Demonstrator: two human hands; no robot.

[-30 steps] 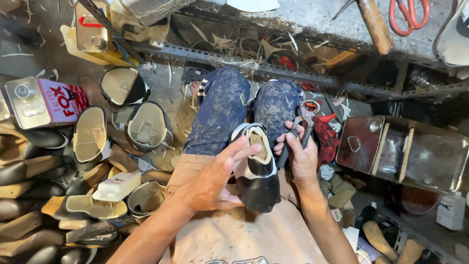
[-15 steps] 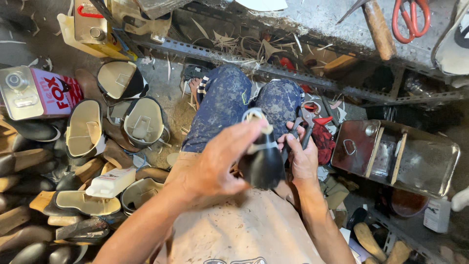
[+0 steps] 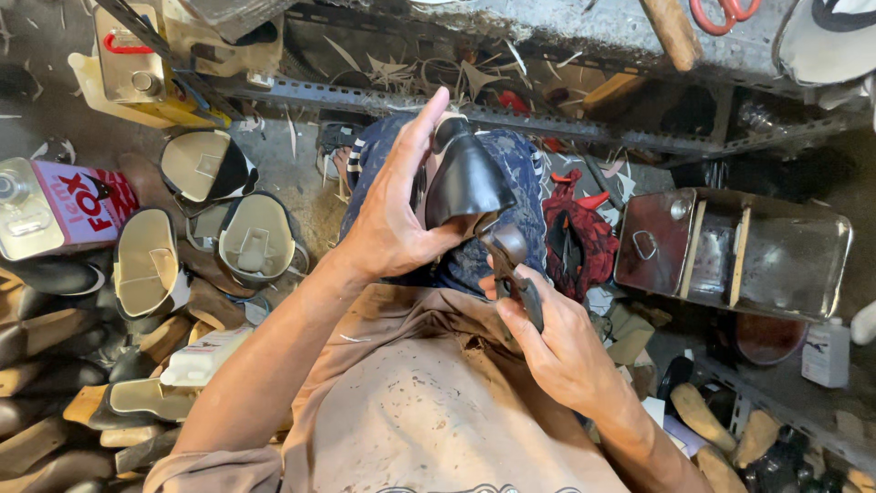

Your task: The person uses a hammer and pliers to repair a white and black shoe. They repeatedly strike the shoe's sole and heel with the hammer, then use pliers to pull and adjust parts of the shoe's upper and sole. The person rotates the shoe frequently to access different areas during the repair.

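Observation:
My left hand (image 3: 397, 205) grips a black shoe upper (image 3: 467, 183) raised in front of my chest, its toe end pointing up and away. Just below it my right hand (image 3: 557, 342) holds dark pincers (image 3: 511, 265) whose jaws touch the lower edge of the shoe. Both hands are over my lap, above blue patterned trousers (image 3: 520, 169) and a stained tan apron (image 3: 429, 402).
Several shoe uppers and wooden lasts (image 3: 146, 265) lie on the floor at left beside a metal tin (image 3: 55, 205). A metal box (image 3: 730, 251) stands at right with a red cloth (image 3: 575, 233) next to it. A bench edge (image 3: 547, 119) with scissors (image 3: 721, 14) runs along the top.
The shoe has been lifted from my lap and turned upright in my left hand. My right hand has dropped below it and now holds the pincers against its edge.

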